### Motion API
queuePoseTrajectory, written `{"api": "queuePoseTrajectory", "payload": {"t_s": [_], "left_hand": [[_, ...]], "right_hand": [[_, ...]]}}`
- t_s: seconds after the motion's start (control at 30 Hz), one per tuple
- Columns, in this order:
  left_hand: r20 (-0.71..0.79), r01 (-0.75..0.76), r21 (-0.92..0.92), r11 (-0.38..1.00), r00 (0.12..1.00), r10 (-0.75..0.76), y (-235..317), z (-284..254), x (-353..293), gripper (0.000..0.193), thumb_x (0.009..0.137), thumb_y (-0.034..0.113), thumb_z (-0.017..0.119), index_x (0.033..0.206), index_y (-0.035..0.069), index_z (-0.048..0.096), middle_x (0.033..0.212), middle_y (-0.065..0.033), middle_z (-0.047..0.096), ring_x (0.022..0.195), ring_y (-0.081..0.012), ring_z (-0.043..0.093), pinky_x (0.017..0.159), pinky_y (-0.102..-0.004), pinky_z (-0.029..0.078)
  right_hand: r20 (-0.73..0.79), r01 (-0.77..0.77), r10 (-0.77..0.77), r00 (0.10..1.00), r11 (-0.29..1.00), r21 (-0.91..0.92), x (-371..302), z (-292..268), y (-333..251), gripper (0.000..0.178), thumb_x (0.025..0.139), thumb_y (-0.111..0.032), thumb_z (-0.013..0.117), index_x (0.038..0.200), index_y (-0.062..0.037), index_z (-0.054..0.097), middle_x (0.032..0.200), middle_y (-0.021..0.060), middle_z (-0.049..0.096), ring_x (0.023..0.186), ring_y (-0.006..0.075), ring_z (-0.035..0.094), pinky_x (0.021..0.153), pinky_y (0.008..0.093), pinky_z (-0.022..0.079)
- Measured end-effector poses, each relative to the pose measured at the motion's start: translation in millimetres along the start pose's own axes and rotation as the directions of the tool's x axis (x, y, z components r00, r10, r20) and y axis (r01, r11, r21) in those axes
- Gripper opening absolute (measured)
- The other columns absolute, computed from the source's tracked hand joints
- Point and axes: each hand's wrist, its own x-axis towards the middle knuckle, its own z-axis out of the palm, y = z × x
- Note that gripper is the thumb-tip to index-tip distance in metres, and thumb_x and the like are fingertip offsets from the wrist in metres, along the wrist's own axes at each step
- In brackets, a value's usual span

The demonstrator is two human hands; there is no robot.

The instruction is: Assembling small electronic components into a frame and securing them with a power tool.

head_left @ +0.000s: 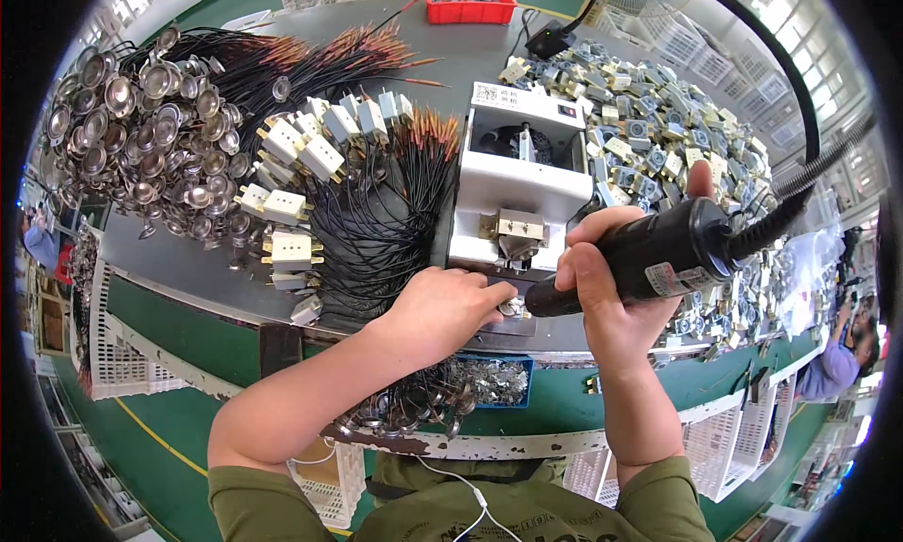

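My right hand [616,298] is wrapped round a black electric screwdriver [649,255], whose thick cord runs up to the right. The tool's dark nose points left and down, close to my left fingertips; its bit cannot be made out. My left hand [442,312] rests at the bench's front edge, thumb and fingers pinching a small silver-white part [513,307] mostly covered by them. Just behind both hands stands a white box-shaped machine [527,185] with an open dark well and a metal block at its front.
Metal discs [150,119] on black wires heap up at the left, beside white blocks [290,251] and orange-tipped black leads [423,157]. Grey-and-white blocks [658,128] cover the right side. A red bin [470,3] stands behind; a blue tray [528,382] holds small metal pieces below the edge.
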Motion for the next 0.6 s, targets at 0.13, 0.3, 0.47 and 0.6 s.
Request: {"api": "queuePoseTrajectory", "payload": {"t_s": [0.13,0.3,0.47,0.6], "left_hand": [[0.005,-0.005,0.014,1.0,1.0,0.005,-1.4,1.6,0.1,0.03,0.092,0.034,0.065,0.114,0.014,0.061,0.08,-0.0079,0.064,0.08,-0.031,0.067,0.07,-0.045,0.053],[-0.001,-0.018,0.004,1.0,1.0,0.018,-2.0,3.0,0.3,0.028,0.092,0.033,0.065,0.111,0.012,0.059,0.08,-0.0084,0.064,0.081,-0.0322,0.067,0.07,-0.046,0.053],[-0.006,-0.025,-0.002,1.0,1.0,0.025,-4.1,6.4,0.5,0.026,0.091,0.031,0.066,0.109,0.013,0.061,0.081,-0.0076,0.066,0.082,-0.03,0.069,0.07,-0.0446,0.054],[0.001,-0.023,0.019,1.0,1.0,0.023,-2.2,3.5,0.7,0.027,0.09,0.029,0.067,0.111,0.013,0.062,0.082,-0.0067,0.066,0.083,-0.0277,0.07,0.068,-0.0424,0.054]], "right_hand": [[-0.05,-0.053,0.053,0.997,0.999,-0.003,-3.6,4.2,-1.9,0.106,0.078,0.012,0.072,0.155,0.0036,0.0,0.087,0.0076,0.068,0.076,0.0112,0.064,0.076,0.0235,0.051],[0.095,0.043,-0.039,0.995,0.998,-0.039,3.3,-1.1,6.1,0.105,0.088,0.005,0.07,0.16,-0.0155,-0.003,0.092,0.0133,0.065,0.063,0.0139,0.061,0.059,0.0262,0.053],[0.174,0.132,-0.126,0.977,0.991,-0.028,4.4,-2.0,14.3,0.105,0.086,0.006,0.07,0.159,-0.0136,-0.003,0.091,0.0131,0.065,0.063,0.0138,0.061,0.059,0.0259,0.053],[0.145,0.075,-0.064,0.987,0.995,-0.072,5.1,-0.4,8.9,0.106,0.085,0.006,0.071,0.159,-0.014,-0.003,0.091,0.0131,0.065,0.062,0.0141,0.061,0.059,0.0259,0.053]]}}
